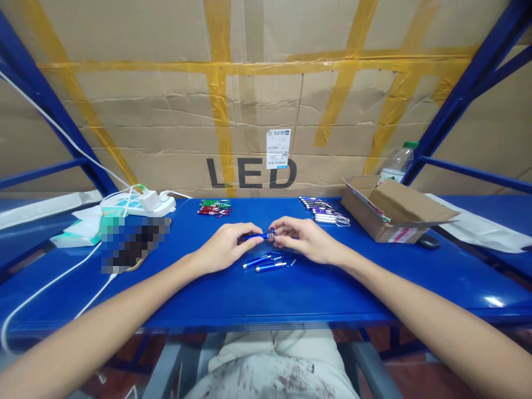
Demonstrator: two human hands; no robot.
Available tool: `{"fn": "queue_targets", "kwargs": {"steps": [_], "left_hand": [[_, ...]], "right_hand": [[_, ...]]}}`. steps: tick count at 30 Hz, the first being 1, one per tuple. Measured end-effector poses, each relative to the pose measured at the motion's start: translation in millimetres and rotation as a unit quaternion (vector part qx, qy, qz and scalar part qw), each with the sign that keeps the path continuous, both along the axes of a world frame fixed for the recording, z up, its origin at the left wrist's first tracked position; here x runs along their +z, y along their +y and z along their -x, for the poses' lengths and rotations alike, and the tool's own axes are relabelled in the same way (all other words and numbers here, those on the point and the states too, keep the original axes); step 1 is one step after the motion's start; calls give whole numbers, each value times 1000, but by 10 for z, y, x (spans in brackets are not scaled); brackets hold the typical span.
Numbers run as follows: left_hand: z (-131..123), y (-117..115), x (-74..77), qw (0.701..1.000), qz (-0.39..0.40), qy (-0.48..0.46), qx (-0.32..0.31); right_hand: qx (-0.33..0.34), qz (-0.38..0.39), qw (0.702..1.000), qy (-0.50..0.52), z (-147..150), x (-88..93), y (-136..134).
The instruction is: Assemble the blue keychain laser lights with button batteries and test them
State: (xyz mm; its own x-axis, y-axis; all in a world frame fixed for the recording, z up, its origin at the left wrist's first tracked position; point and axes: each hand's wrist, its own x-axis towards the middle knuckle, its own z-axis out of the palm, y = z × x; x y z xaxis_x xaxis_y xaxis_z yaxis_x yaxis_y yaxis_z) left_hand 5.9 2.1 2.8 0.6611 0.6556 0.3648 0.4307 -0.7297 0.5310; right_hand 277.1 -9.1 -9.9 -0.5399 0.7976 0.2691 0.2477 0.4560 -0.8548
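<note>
Tall brown cardboard panel with yellow tape backs glossy blue tabletop; slanted blue metal posts flank both. Left forearm passes near thin white cable; outward swing could snag it. Left hand grips body of slim shiny blue cylinder, mid-table; right hand pinches its clip end. Off-centre pinch could let small clip slip. Two loose blue metallic cylinders, just nearer front edge, could roll if wrist brushes them, smooth surface offering little friction.
</note>
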Motion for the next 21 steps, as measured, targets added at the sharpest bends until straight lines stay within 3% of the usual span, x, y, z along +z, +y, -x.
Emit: {"fn": "queue_targets", "kwargs": {"steps": [5,15,21], "left_hand": [[2,-13,7,1000,-8,-13,-19],[2,-7,-19,999,-28,-27,-30],[4,2,-29,999,-21,-41,-19]], "right_hand": [[0,-13,1000,-7,12,42,-31],[-19,-197,976,-87,44,99,-82],[-31,-158,986,-30,103,98,-129]]}}
